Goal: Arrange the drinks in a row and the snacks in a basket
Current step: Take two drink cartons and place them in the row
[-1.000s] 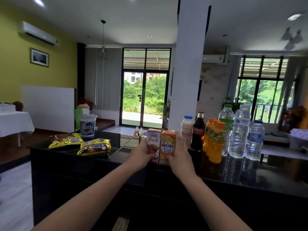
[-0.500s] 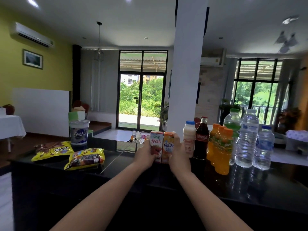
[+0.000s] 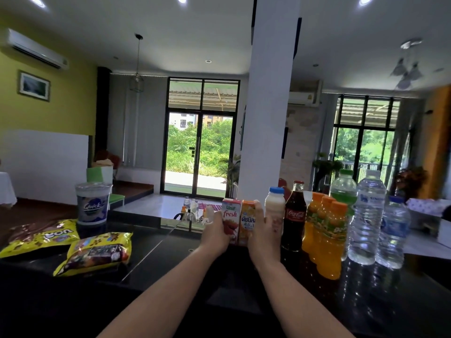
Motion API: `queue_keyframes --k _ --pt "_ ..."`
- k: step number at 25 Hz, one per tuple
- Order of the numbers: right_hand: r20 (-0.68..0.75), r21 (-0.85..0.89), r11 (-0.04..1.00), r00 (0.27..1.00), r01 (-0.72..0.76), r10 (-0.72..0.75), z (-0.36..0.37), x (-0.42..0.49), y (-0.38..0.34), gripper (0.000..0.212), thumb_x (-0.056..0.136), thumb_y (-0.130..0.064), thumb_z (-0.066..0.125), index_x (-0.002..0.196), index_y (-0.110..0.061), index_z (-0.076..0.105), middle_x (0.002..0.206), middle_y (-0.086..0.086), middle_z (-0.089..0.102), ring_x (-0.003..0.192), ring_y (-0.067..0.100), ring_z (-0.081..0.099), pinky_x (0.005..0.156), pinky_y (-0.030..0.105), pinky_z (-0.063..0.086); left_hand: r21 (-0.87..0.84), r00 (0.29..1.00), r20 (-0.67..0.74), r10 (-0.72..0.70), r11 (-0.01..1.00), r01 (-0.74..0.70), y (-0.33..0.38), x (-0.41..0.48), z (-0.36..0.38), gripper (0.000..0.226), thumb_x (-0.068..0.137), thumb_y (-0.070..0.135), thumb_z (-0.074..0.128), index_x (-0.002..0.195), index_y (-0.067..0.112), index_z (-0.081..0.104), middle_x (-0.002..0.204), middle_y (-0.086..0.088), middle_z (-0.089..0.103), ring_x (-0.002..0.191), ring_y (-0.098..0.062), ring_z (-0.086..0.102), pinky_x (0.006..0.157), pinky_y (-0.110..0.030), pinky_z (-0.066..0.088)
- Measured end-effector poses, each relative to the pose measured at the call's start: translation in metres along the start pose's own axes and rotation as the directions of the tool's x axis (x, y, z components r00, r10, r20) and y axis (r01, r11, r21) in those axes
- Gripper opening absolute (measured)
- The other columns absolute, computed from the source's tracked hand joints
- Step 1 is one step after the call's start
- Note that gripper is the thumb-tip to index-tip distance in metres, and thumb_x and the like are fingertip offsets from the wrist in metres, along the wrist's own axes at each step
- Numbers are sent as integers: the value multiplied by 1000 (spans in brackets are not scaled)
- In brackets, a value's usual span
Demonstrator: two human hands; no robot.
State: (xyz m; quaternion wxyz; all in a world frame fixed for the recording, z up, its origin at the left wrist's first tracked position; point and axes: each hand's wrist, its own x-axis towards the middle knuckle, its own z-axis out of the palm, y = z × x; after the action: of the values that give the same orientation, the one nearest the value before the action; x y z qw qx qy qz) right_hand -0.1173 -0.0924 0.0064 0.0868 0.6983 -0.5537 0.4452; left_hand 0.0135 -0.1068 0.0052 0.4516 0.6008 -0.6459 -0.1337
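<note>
Two small cartons stand side by side on the black counter [image 3: 170, 301]. My left hand [image 3: 216, 234] grips the red juice carton [image 3: 230, 217]; my right hand [image 3: 264, 236] grips the orange carton [image 3: 247, 222]. Right of them runs a line of drinks: a white milk bottle [image 3: 275, 206], a cola bottle [image 3: 295, 215], three orange drink bottles [image 3: 325, 235], a green-capped bottle [image 3: 344, 189] and two water bottles [image 3: 369, 215]. Two yellow snack bags [image 3: 92, 254] and a snack cup [image 3: 92, 203] lie at the left. No basket is in view.
A white pillar [image 3: 266, 106] rises behind the counter. A sink opening with a tap [image 3: 189, 217] sits just beyond the cartons. A patch of light surface [image 3: 424, 242] shows at the counter's far right end.
My hands keep hold of both cartons, which now stand a little farther from me and closer to the milk bottle. My head has tilted and turned.
</note>
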Motion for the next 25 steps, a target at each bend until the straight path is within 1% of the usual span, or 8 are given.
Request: queue_keyframes --k 2,6,11,13,15,16,21,25 --pt "-75 2 1000 997 1 -1 1 2 3 59 80 -86 24 103 -42 56 96 -10 66 91 6 63 81 38 52 15 1000 6 11 1000 -11 0 5 2 39 83 7 66 113 18 43 115 -7 65 105 -26 63 88 -41 53" --pt "-95 -15 1000 995 9 -10 0 5 -1 23 95 -64 33 112 -58 47 111 -15 58 107 14 57 79 33 45 12 999 34 26 1000 -27 0 10 2 44 82 10 67 118 19 44 113 -6 67 106 -26 63 91 -44 51" --pt "-108 -27 997 992 -72 68 -3 3 -2 16 89 -74 28 98 -67 39 94 -25 49 91 0 51 64 21 35 -56 995 81 50 997 -46 -4 13 3 48 83 8 62 123 22 41 113 -5 67 106 -26 63 93 -46 50" --pt "-41 -15 997 996 -75 74 0 4 2 29 97 -51 42 126 -50 40 114 -21 49 108 14 51 72 29 44 -64 993 97 71 996 -65 -5 13 2 51 83 7 61 125 25 40 115 -4 67 108 -25 63 94 -45 49" --pt "50 41 996 995 -83 81 5 7 11 64 92 -13 52 148 -31 27 140 8 38 125 32 42 96 46 44 -73 989 102 102 993 -95 -6 14 2 54 82 6 62 127 27 39 115 -1 67 109 -22 63 94 -42 49" --pt "54 51 993 993 -109 106 5 9 13 72 88 -5 53 150 -28 23 144 14 33 127 36 40 99 50 42 -75 988 101 114 991 -107 -8 14 3 55 82 6 62 127 28 39 115 0 68 108 -22 63 93 -41 50" --pt "-41 13 989 988 -149 149 6 6 7 70 92 -21 52 147 -40 13 145 5 33 127 26 39 88 47 52 -104 988 94 122 988 -113 -8 12 3 57 83 5 60 130 29 37 115 1 67 109 -21 63 94 -43 50" --pt "15 -49 989 990 -136 137 -3 -2 4 82 86 -17 61 150 -32 12 147 7 28 130 29 38 82 51 56 0 996 20 86 996 -86 -7 1 1 65 88 10 59 140 29 26 122 -6 64 109 -26 62 90 -44 51"
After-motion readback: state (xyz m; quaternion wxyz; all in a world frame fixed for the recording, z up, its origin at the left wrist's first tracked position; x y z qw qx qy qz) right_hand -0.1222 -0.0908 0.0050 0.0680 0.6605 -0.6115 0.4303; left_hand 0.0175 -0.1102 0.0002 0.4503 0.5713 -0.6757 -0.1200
